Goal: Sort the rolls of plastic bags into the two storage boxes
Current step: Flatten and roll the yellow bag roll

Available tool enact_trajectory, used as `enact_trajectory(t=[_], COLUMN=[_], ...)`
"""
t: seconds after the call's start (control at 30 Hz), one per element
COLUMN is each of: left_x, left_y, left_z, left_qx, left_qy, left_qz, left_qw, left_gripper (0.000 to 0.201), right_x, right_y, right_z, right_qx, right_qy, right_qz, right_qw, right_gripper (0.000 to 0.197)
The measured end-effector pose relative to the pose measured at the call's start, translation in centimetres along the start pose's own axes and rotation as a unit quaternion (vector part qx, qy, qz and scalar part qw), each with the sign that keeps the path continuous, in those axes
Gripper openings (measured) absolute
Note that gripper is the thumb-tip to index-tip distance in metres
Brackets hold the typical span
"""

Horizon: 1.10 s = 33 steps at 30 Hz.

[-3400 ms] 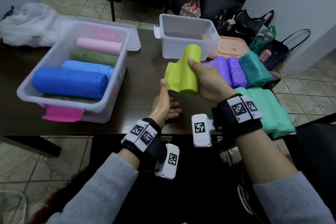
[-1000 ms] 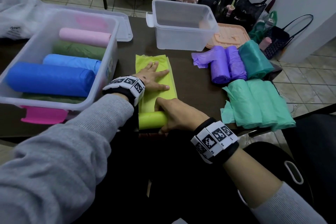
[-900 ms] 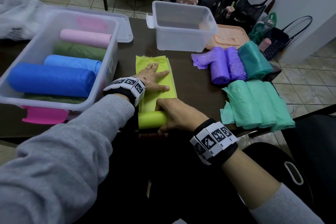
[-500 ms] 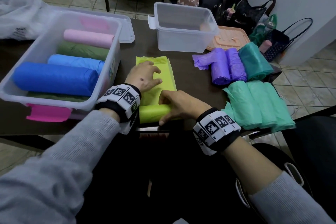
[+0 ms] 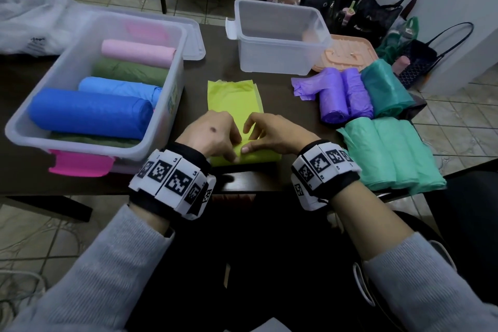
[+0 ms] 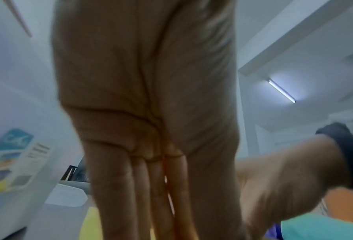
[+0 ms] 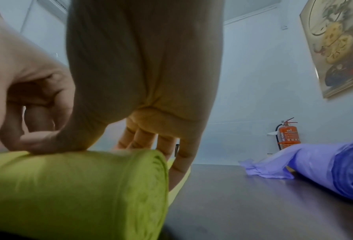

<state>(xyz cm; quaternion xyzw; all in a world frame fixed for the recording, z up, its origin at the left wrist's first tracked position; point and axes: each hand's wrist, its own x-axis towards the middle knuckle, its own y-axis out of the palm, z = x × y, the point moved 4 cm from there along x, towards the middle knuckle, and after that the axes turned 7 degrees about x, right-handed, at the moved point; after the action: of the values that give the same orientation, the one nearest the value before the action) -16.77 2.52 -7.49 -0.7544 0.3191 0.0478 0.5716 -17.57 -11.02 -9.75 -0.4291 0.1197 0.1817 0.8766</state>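
Near the front edge of the dark desk, the yellow-green roll lies part unrolled, its flat tail stretching away toward the small clear box. Both hands rest on top of the rolled part: the left hand and the right hand have curled fingers and thumbs pressing on it. At left, the large clear box holds blue, light blue, green and pink rolls. At right lie purple rolls and teal rolls.
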Motion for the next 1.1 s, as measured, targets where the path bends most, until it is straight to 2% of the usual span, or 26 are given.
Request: enact_trajectory(t=[0.07,0.13,0.27,0.33,0.43,0.5,0.57,0.63,0.73,0.8,0.9,1.0,1.1], left_x=[0.0,0.1,0.4,0.8,1.6,2.2,2.6,2.9,3.0,2.7,2.2,2.0,2.0], left_y=[0.3,0.6,0.5,0.2,-0.3,-0.1,0.2,0.4,0.0,-0.4,-0.2,0.4,0.4], left_z=[0.2,0.1,-0.1,-0.1,0.0,-0.1,-0.2,-0.2,0.1,0.2,0.3,0.0,-0.3], left_qx=[0.009,0.037,0.102,0.101,0.090,0.083,0.083,0.085,0.038,-0.004,-0.015,0.006,0.041], left_qy=[0.003,0.009,0.005,0.000,-0.009,-0.009,-0.007,-0.009,-0.010,0.001,0.011,0.014,0.017], left_qz=[-0.002,-0.021,-0.058,-0.040,0.006,0.057,0.098,0.111,0.049,-0.016,-0.059,-0.061,-0.068], left_qw=[1.000,0.999,0.993,0.994,0.996,0.995,0.992,0.990,0.998,1.000,0.998,0.998,0.997], left_gripper=[0.064,0.067,0.060,0.057,0.053,0.050,0.047,0.049,0.058,0.045,0.033,0.048,0.059], right_x=[0.1,-0.2,-1.4,-2.2,-3.4,-3.8,-3.7,-3.1,-2.0,-1.4,-0.5,-0.1,-0.3], right_y=[0.1,0.2,1.0,1.6,2.7,3.1,3.1,2.8,1.8,1.0,0.1,-0.5,-1.1], right_z=[-0.2,0.1,0.9,1.1,1.3,1.3,1.1,0.8,0.6,0.6,0.1,-0.3,0.1], right_qx=[-0.018,-0.038,-0.065,-0.096,-0.162,-0.197,-0.180,-0.142,-0.143,-0.137,-0.062,-0.022,-0.056], right_qy=[-0.007,-0.028,-0.050,-0.048,-0.044,-0.041,-0.031,-0.005,0.016,0.022,0.051,0.046,0.012], right_qz=[-0.020,-0.044,-0.106,-0.114,-0.090,-0.096,-0.087,-0.054,0.000,0.027,0.046,0.028,-0.036], right_qw=[1.000,0.998,0.991,0.988,0.982,0.975,0.979,0.988,0.990,0.990,0.996,0.998,0.998], right_gripper=[0.031,0.031,0.033,0.034,0.052,0.051,0.049,0.051,0.052,0.053,0.056,0.048,0.035])
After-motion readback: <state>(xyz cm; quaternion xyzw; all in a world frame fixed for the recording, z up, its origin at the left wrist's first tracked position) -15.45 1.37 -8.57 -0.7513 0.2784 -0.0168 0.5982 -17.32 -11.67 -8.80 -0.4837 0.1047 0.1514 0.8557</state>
